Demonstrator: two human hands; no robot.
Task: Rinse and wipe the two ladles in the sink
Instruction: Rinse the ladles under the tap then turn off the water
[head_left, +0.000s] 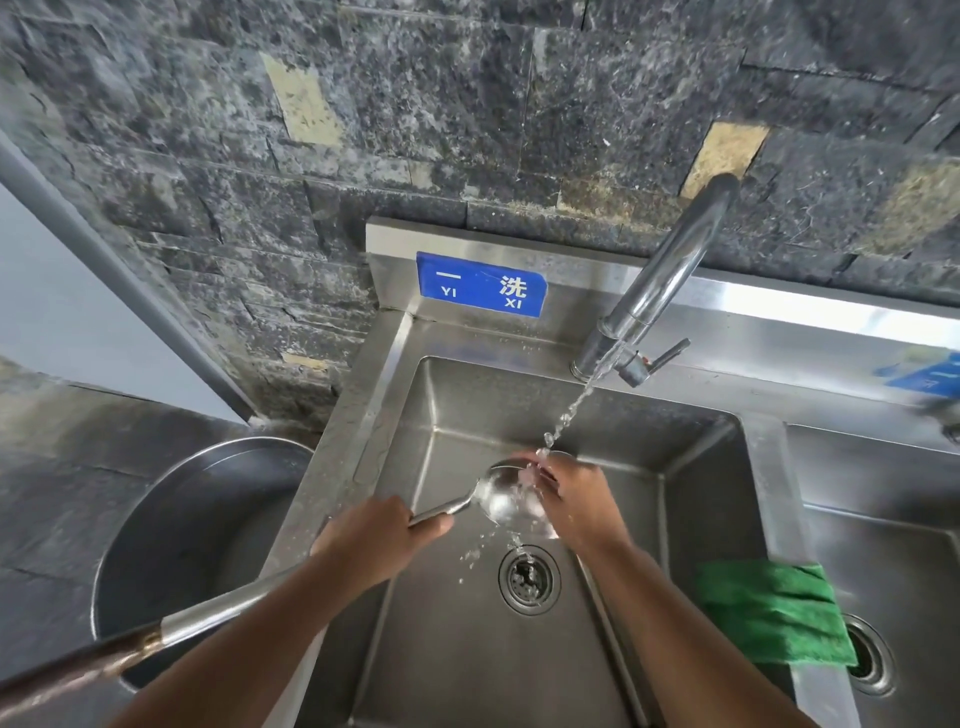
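Note:
A long steel ladle (498, 493) is held over the left sink basin (447, 415), its bowl under the running water (571, 410) from the faucet (660, 291). My left hand (384, 535) grips its metal shaft near the bowl. The handle runs back to the lower left and ends in a dark wooden grip (78, 670). My right hand (576, 499) is on the bowl's far rim, fingers curled over it in the stream. A thin metal bar (610, 639), perhaps the second ladle's handle, lies in the basin beside my right forearm. Its bowl is hidden.
A green cloth (774, 613) is draped over the divider between the basins. The drain strainer (530, 579) sits below the ladle. A second basin (893, 561) lies to the right. A large steel pot (156, 525) stands left of the sink, under the ladle's handle. The stone wall is close behind.

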